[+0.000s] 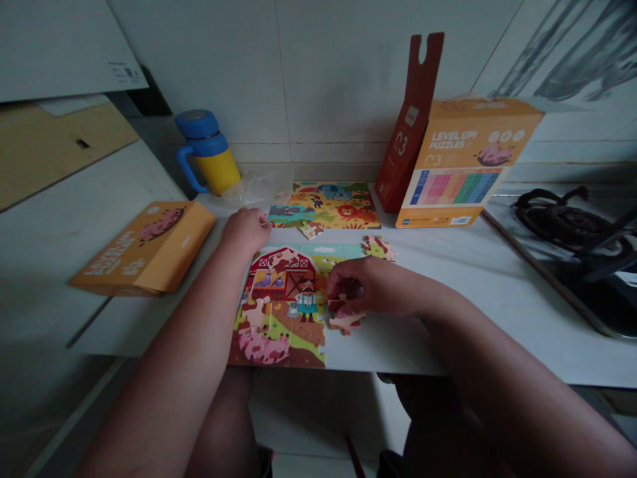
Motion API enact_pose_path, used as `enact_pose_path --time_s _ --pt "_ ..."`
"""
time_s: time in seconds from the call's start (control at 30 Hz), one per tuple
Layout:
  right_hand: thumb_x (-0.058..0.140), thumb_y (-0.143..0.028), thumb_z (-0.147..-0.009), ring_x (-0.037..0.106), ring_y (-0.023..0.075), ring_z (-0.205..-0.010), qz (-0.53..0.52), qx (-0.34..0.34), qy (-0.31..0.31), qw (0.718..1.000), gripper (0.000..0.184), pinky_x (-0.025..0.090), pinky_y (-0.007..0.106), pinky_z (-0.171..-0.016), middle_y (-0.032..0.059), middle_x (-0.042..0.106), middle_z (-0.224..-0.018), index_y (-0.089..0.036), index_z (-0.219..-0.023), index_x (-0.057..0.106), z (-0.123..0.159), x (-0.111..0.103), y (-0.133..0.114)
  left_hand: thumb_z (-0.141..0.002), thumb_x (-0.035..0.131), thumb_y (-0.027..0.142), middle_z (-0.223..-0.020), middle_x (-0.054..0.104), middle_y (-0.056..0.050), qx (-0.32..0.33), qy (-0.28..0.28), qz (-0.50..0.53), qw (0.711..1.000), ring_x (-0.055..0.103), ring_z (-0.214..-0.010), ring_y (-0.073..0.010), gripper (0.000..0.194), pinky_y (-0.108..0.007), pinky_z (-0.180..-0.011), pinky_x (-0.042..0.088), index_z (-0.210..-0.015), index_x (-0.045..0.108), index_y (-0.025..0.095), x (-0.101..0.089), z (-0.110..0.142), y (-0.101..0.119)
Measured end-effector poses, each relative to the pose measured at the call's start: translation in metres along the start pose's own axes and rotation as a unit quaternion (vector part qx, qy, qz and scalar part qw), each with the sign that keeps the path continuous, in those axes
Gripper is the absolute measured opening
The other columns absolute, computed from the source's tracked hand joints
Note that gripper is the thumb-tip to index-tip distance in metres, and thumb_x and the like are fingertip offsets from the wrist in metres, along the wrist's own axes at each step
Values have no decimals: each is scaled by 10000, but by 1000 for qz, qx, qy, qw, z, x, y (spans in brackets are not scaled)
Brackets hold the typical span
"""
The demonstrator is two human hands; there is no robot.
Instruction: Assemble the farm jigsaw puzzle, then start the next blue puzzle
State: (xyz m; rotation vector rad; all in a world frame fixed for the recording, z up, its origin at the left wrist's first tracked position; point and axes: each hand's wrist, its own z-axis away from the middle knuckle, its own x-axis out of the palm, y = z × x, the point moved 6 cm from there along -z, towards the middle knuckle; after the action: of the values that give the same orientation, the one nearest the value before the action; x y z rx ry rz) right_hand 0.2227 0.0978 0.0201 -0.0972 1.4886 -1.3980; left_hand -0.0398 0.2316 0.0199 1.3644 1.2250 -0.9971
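Note:
A partly joined farm jigsaw puzzle [279, 312] lies on the white counter, showing a red barn, a farmer and a pink pig. At its right edge my right hand [365, 285] is closed, thumb and fingers around a reddish-brown puzzle piece that they partly cover. Just below those fingers lies a pink-and-brown puzzle piece [347, 322]. My left hand [247, 229] rests by the puzzle's upper left corner, fingers curled in, with nothing seen in them. A loose puzzle piece [311, 230] lies above the puzzle, and a few joined pieces [379, 247] sit at its upper right.
Behind is an animal picture sheet [338, 206] beside a clear plastic bag [256, 189]. A blue-and-yellow mug [213, 159] and an orange box [146, 249] stand left. An opened puzzle box [452, 162] stands back right, near a gas stove [572, 245]. The counter's front edge is close.

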Motion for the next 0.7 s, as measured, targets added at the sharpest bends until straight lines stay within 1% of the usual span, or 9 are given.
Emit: enact_pose_path --time_s 0.1,0.2,0.33,0.47,0.57,0.7 --pt "865 -390 -806 686 170 -796 8 1 -3 1000 315 425 261 -665 9 787 -945 -244 -1065 763 1 1 -1 -935 658 346 -1191 813 -100 2 0 -1 1000 748 -1098 -278 267 -326 -966 570 -1100 828 221 1 -1 -1" --pt "849 -400 -819 695 176 -801 17 9 -9 1000 313 438 266 -668 3 795 -953 -256 -1085 767 3 -1 0 -936 657 340 -1182 812 -108 3 -3 0 1000 749 -1102 -289 268 -337 -962 570 -1100 829 216 1 -1 -1" --pt "824 -387 -838 709 191 -835 24 16 -12 1000 268 463 280 -690 17 812 -994 -256 -1070 793 6 -8 3 -937 651 339 -1200 805 -116 5 -6 -3 1000 747 -1101 -290 286 -340 -966 571 -1122 827 211 0 -1 0" --pt "822 -410 -834 720 211 -873 42 39 -23 998 295 476 297 -721 21 824 -1040 -283 -1100 825 11 -16 9 -933 642 341 -1176 811 -107 3 -1 -5 1000 746 -1090 -282 295 -330 -967 568 -1131 827 225 0 -1 -2" --pt "820 -423 -830 724 222 -887 58 56 -25 996 289 488 305 -739 22 823 -1040 -290 -1086 838 15 -23 12 -905 643 282 -1169 816 -105 -16 5 -1 1000 749 -1085 -288 286 -336 -956 571 -1120 824 232 -3 -4 -12" --pt "800 -378 -833 725 228 -884 80 65 -14 995 255 496 316 -752 24 822 -1042 -296 -1071 847 19 -31 16 -818 653 145 -1219 809 -113 -80 20 6 997 743 -1127 -310 373 -361 -991 570 -1149 808 220 -15 -8 -40"
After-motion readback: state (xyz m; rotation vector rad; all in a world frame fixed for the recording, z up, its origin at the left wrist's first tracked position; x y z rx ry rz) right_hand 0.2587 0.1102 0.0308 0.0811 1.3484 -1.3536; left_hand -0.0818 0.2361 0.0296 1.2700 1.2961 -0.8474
